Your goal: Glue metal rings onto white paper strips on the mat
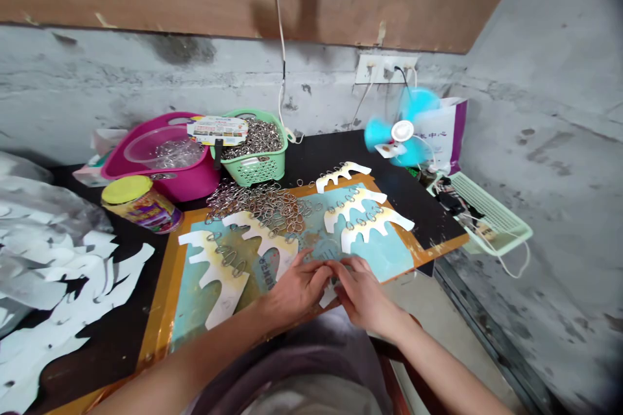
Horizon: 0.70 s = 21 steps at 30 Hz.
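White card scraps [58, 285], heaped at left edge of counter [331, 159]. Yellow-lidded jar [141, 204], back-left. Pink basin [160, 172], back edge, holding clear bowl [163, 146] of rings. Green basket [256, 165] of metal rings, touching basin. Teal-and-orange board [384, 253], mid-counter, bearing loose rings [257, 207] and ring-clipped card pieces [370, 224]. Left hand [296, 288] and right hand [363, 292], fingertips meeting, pinching small card piece [328, 295] at board's near edge. Blue fan [396, 133], back-right corner. Vented plastic panel [487, 207], right edge.
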Motion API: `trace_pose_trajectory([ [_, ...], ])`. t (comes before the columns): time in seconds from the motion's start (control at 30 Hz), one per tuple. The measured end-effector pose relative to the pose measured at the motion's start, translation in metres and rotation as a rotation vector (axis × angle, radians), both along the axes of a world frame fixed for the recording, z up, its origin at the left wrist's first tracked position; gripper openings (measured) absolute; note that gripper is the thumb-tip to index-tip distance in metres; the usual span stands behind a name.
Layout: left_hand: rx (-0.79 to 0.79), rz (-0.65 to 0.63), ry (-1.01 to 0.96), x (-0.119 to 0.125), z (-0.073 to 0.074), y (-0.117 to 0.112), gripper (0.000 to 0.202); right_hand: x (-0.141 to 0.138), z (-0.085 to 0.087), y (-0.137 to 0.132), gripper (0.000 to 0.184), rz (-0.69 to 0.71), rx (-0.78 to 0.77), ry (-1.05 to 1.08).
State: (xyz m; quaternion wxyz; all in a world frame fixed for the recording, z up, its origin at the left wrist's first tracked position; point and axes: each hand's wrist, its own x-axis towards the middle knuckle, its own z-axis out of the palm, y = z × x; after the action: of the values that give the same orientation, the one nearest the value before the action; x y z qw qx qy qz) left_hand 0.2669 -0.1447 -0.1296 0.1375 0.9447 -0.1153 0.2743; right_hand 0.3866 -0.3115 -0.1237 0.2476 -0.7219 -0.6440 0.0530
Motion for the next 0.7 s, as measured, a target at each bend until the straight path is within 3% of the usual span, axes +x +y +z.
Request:
trace_pose_trajectory([
  [0.3, 0.029, 0.002, 0.046, 0.002, 0.008, -0.004, 0.017, -0.006, -0.003, 0.0, 0.063, -0.076, -0.033, -0.009],
  [0.53, 0.084, 0.005, 0.134, 0.001, 0.006, -0.007, 0.021, -0.003, -0.01, -0.003, 0.068, -0.085, -0.018, -0.004],
  [0.7, 0.112, -0.016, 0.155, -0.001, 0.007, -0.007, 0.022, -0.011, -0.014, -0.015, 0.066, -0.169, 0.148, 0.083],
])
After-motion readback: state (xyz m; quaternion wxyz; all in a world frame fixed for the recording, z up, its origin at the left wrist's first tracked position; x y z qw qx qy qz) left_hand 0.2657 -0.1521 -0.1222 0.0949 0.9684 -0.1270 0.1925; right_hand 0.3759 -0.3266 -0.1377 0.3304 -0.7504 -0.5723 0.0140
